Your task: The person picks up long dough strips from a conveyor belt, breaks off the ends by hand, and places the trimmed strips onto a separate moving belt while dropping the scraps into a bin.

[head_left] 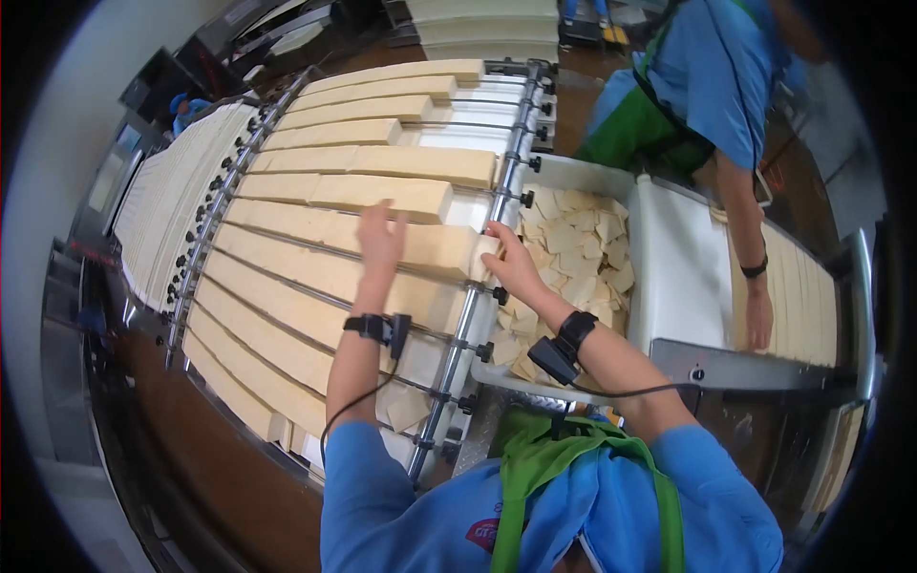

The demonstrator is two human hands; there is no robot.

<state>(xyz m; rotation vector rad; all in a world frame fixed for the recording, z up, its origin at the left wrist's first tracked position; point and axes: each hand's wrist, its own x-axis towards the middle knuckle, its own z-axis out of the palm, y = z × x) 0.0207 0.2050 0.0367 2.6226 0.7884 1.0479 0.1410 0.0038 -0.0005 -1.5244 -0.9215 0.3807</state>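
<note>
Long pale-yellow blocks (315, 282), looking like rows of square slices packed together, lie side by side between thin metal rods on a slanted rack. My left hand (381, 239) is over one of the middle rows, its fingers apart and somewhat blurred, the fingertips at the side of the row above. At the rack's right edge, my right hand (514, 264) has thumb and fingers closed about a pale end slice (485, 254), which stands at the end of the same row. A black strap with a small device sits on each wrist.
A metal rail (457, 329) with black knobs runs along the rack's near end. Beyond it, a grey bin (616, 170) holds many loose square slices (578, 248). At right, a person in blue (712, 81) reaches down to another slice row (798, 286).
</note>
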